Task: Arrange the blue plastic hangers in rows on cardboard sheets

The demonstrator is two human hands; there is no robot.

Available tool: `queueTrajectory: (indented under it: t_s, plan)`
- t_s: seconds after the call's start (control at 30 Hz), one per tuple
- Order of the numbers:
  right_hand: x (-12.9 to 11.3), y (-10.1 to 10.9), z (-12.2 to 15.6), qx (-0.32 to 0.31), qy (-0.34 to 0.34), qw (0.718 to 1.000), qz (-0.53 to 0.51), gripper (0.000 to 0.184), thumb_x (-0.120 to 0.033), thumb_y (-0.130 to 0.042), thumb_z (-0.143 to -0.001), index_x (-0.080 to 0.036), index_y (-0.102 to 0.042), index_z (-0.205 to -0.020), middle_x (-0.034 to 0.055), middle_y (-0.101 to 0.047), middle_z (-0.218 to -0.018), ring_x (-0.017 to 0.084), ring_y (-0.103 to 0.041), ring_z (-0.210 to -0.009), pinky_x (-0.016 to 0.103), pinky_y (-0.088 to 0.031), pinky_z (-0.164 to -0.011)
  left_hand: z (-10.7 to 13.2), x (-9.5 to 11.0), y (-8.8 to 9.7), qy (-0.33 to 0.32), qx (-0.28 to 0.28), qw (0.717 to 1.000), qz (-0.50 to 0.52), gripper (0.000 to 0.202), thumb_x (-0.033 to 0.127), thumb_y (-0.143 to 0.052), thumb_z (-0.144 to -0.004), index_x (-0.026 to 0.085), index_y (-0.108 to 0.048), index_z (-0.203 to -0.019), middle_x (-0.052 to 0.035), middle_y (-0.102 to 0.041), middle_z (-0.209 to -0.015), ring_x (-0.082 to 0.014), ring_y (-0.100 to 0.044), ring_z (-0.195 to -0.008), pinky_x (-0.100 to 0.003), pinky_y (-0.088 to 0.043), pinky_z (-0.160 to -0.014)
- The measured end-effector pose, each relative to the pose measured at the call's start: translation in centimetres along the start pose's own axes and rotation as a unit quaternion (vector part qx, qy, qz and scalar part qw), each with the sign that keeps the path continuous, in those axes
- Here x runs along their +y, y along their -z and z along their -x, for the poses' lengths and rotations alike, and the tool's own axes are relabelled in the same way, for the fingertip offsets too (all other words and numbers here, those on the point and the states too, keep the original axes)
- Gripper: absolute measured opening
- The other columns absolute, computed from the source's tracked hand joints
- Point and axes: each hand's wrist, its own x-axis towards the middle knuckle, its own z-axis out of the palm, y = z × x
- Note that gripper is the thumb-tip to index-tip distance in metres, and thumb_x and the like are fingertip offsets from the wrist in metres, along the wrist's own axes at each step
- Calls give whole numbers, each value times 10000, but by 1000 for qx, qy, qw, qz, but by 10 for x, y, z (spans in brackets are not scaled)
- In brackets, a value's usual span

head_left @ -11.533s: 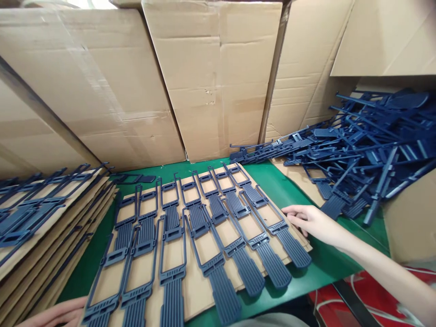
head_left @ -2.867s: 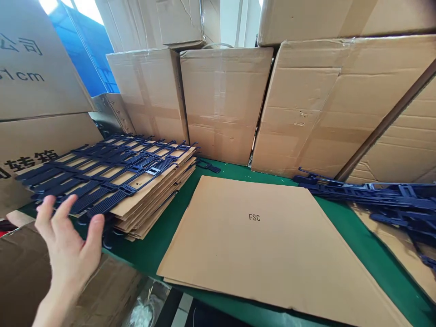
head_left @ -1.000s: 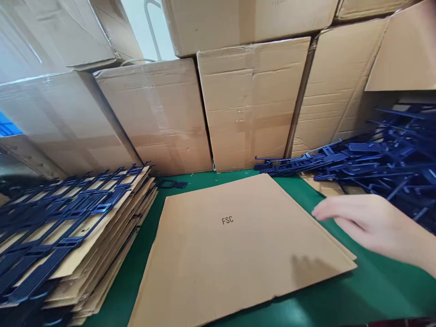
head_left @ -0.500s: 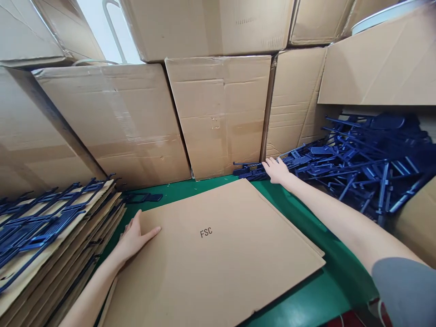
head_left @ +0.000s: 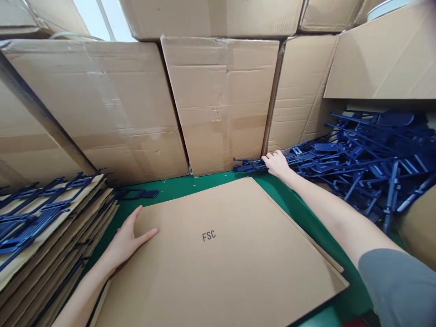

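Note:
A large brown cardboard sheet [head_left: 221, 272] marked "FSC" lies in front of me, with another cardboard layer showing under its right edge. My left hand [head_left: 127, 240] holds its far left corner, thumb on top and the other fingers at the edge, partly hidden. My right hand [head_left: 276, 163] reaches past the sheet to the dark blue plastic frame pieces [head_left: 250, 165] by the boxes. Its fingers are curled over a thin blue piece there; the fingertips are hidden. Those pieces run into a big tangled pile [head_left: 361, 154] on the right.
Left of the sheet rises a stack of cardboard sheets [head_left: 64, 231] with blue frames between and on top. One loose blue frame [head_left: 138, 194] lies on the green table [head_left: 177, 185]. Large taped cartons [head_left: 225, 104] wall off the back. A cardboard flap [head_left: 384, 63] overhangs the pile.
My right hand's fingers have curled in more over the blue pieces. My left hand stays at the sheet's corner. The camera view has shifted slightly.

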Motion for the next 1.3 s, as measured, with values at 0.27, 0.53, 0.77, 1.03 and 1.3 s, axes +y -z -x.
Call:
queueTrajectory:
  t_s: [0.27,0.53,0.77,1.03,1.3]
  plan:
    - [-23,37,-18,6,41,997,-58,326,-90,-554,-731,-149,-612,-1046,122,-637,-965,267,-564,-908,351,-332,-746,17,34,-20,-16,-11,999,31,930,592,-584,-746,152,-193,-1467,-172,-271,-1520,-333,-230,-1406,-502,-238,-1128]
    - [-122,69,-25,27,123,981,-146,342,-177,-622,-750,-143,-594,-1090,125,-604,-998,272,-548,-961,372,-318,-858,33,66,-37,-18,17,988,150,768,460,-566,-817,208,-210,-1449,-130,-243,-1533,-298,-229,-1412,-495,-251,-1130]
    - [-156,77,-18,21,206,955,-212,634,-485,-681,-748,-152,-502,-1257,135,-562,-1132,276,-523,-1036,381,-326,-945,21,48,-35,8,56,956,289,626,356,-591,-784,191,-362,-1342,-155,-343,-1478,-281,-326,-1374,-466,-256,-1137]
    - [-112,85,-9,12,234,946,-222,705,-315,-785,-654,-150,-487,-1272,137,-531,-1263,316,-469,-1164,432,-320,-1004,21,47,-44,-20,80,933,350,570,254,-590,-731,223,-428,-1276,-119,-421,-1424,-275,-368,-1352,-478,-300,-1119]
    - [-61,100,33,-43,153,954,-255,374,-270,-601,-836,-198,-534,-1197,92,-607,-1158,261,-573,-1048,382,-448,-876,26,58,-40,-82,-1,961,266,653,143,-485,-629,231,-473,-1276,-72,-363,-1477,-269,-315,-1381,-461,-236,-1154]
